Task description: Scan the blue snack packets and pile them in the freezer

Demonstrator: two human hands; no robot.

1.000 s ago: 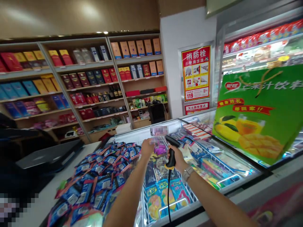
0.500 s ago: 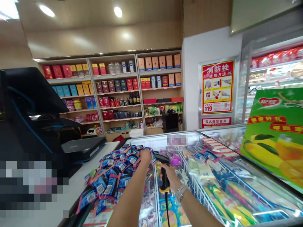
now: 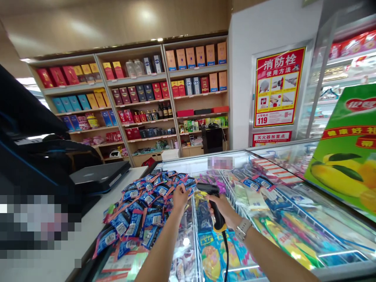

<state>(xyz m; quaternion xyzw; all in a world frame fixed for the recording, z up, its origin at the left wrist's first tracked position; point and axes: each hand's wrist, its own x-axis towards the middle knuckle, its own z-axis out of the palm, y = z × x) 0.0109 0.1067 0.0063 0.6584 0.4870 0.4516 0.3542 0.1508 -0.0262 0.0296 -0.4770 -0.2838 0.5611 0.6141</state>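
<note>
My right hand (image 3: 219,205) is wrapped around the handle of a black and yellow barcode scanner (image 3: 216,215), its cable running down toward me. The scanner's head points left, at a small blue and pink snack packet (image 3: 190,185). My left hand (image 3: 180,197) pinches this packet by its near edge, at the right side of the heap. Many similar blue packets (image 3: 136,222) with printed barcodes lie piled on the glass freezer top, left of my left hand. A watch is on my right wrist.
Beneath the glass, the chest freezer (image 3: 235,156) holds wire baskets of bagged goods. Two more blue packets (image 3: 251,184) lie farther right. A green mango carton (image 3: 346,145) stands at the right; a black cash drawer (image 3: 100,175) sits on the left counter. Stocked shelves (image 3: 141,102) line the back.
My view has tilted down and shifted. The scanner has moved slightly right, away from my left hand, leaving a wider gap with the packet between them.
</note>
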